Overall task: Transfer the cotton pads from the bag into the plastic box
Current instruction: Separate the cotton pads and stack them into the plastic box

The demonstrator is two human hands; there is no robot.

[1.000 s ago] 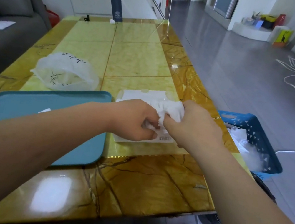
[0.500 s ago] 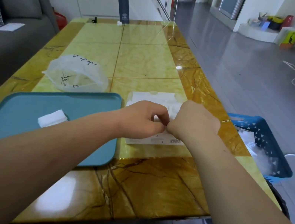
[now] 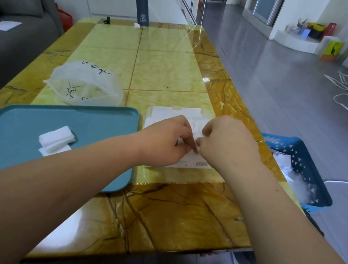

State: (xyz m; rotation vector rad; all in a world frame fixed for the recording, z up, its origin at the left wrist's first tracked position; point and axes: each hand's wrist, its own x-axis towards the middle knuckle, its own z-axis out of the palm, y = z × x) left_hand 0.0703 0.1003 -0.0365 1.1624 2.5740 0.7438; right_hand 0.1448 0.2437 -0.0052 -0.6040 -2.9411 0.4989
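- The teal tray (image 3: 91, 122) lies at the near left part of the yellow marble table (image 3: 167, 70), and it is the reference for all places below.
- On the tray, in its left half, lies a small heap of white cotton pads (image 3: 56, 138).
- Just to the right of the tray, the left hand (image 3: 164, 139) and the right hand (image 3: 226, 143) meet with curled fingers. The fingertips of both are pressed together and pinch the white film of the bag (image 3: 171, 113).
- The bag lies flat on the table just beside the right edge of the tray, with a barcode at its near edge. I cannot tell how many pads it holds.
- Further right of the tray, past the table edge, stands a blue basket (image 3: 299, 148) with white material inside.
- Just behind the tray stands the translucent plastic box (image 3: 84, 84), with black handwriting on it.
- Far behind the tray, at the far end of the table, a dark grey flask (image 3: 142, 3) stands upright.
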